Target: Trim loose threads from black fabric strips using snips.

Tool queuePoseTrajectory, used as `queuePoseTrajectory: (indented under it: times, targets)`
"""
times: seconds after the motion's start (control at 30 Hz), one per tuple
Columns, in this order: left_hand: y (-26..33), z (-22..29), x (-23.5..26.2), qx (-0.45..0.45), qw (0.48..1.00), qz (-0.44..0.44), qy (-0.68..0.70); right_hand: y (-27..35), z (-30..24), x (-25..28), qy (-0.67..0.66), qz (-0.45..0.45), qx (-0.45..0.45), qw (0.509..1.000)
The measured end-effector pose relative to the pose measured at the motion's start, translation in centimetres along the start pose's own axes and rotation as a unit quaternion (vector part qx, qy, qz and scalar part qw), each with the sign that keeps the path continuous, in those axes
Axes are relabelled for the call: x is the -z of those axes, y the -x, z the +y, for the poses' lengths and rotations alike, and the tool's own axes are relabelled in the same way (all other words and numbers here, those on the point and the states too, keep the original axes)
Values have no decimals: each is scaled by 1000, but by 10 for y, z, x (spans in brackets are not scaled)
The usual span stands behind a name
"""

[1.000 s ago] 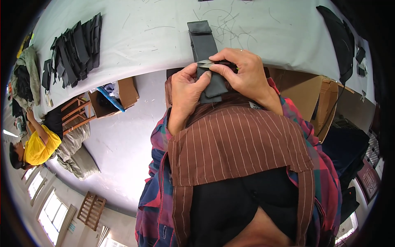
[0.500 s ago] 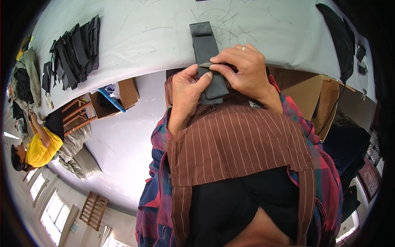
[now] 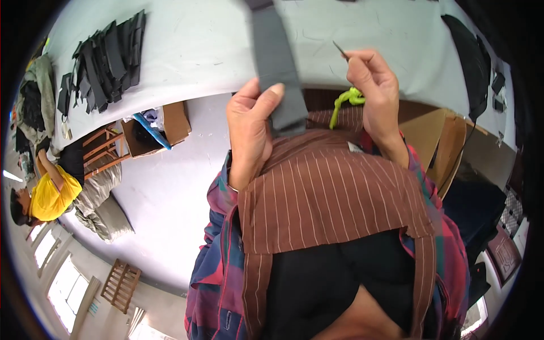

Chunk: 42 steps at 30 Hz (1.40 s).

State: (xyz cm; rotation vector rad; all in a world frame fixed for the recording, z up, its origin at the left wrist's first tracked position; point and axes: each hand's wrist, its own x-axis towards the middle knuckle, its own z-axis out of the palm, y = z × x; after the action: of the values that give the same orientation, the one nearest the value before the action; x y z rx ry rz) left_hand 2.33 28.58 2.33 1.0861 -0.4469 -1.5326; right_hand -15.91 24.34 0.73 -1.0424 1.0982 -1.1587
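Hands now apart | left hand pinches dark grey fabric strip | right hand grips thin metal tool, raised right.

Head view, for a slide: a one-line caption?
Left hand grips grey strip; right hand pinches small tool at table.

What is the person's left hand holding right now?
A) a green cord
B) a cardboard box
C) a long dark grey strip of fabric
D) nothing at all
C: the left hand pinches the lower end of a long dark grey fabric strip that runs up over the white table.
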Motion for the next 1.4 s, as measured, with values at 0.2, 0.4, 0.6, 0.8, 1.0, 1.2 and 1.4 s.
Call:
queuePoseTrajectory:
  times: [0.2, 0.4, 0.6, 0.8, 1.0, 1.2, 1.4]
  targets:
    - [-5, -30, 11, -86, 970, 3, -229, 1, -5, -28, 75, -156, -29, 985]
    - [-7, -50, 9, -271, 814, -25, -514, -7, 36, -41, 18, -70, -71, 995]
    - [-9, -49, 18, -186, 890, -27, -415, -15, 37, -32, 75, -83, -32, 993]
    - [-37, -28, 12, -118, 963, 7, -242, -2, 25, -39, 98, -86, 6, 991]
    - [-57, -18, 8, -47, 975, -89, -198, -6, 21, -28, 109, -99, 20, 989]
    - [-66, -18, 11, -91, 972, 48, -212, -15, 28, -17, 105, -70, 16, 992]
    - [-72, -11, -2, -31, 995, -76, -51, -31, 33, -15, 114, -37, 36, 992]
